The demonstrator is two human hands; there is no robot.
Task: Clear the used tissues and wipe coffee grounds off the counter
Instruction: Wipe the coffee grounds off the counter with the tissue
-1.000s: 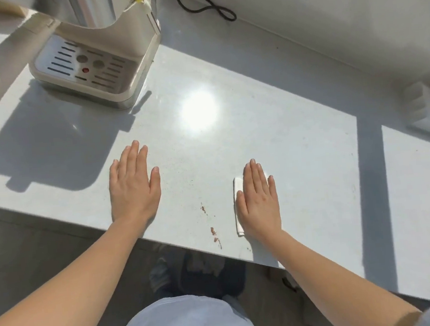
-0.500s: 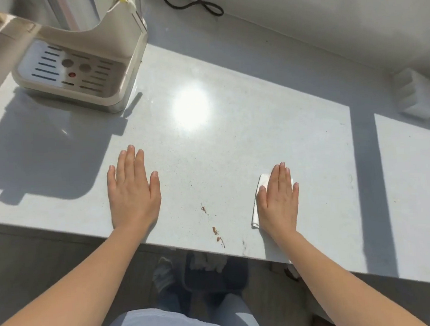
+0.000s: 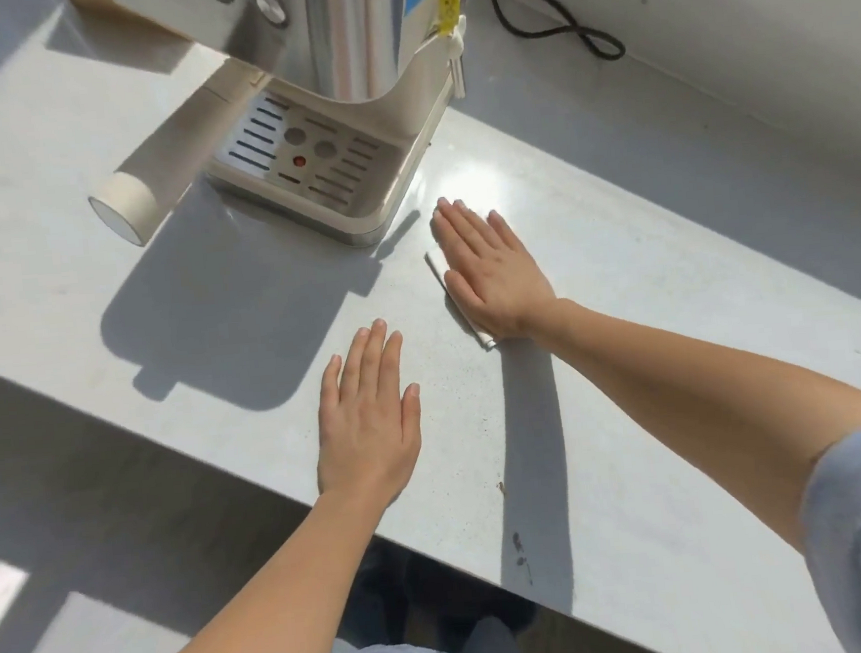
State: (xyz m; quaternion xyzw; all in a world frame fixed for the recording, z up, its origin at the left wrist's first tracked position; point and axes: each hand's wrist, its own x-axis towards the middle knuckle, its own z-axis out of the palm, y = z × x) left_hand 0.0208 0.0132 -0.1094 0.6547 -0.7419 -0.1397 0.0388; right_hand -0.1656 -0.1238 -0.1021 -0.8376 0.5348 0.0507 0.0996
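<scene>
**Right hand flat on the tissue, beside the machine**

From the head view I see both hands lying flat on the grey counter (image 3: 684, 306). My right hand (image 3: 491, 270) has straight fingers held close together, and its palm presses down on a folded white tissue (image 3: 434, 270). Only a thin edge of the tissue shows, along the thumb side and at the heel of the hand. The fingertips reach into the sun glare just right of the coffee machine (image 3: 347, 75), near the corner of its drip tray (image 3: 301, 156).

My left hand (image 3: 368, 408) rests palm down nearer the front edge, fingers straight and slightly spread. It holds nothing and sits apart from the tissue.

A few brown grounds (image 3: 519, 551) lie close to the front edge, in the shadow of my right forearm and well apart from the tissue. The machine's cream handle (image 3: 149, 183) sticks out to the left. A black cable (image 3: 565, 32) loops along the wall behind.
</scene>
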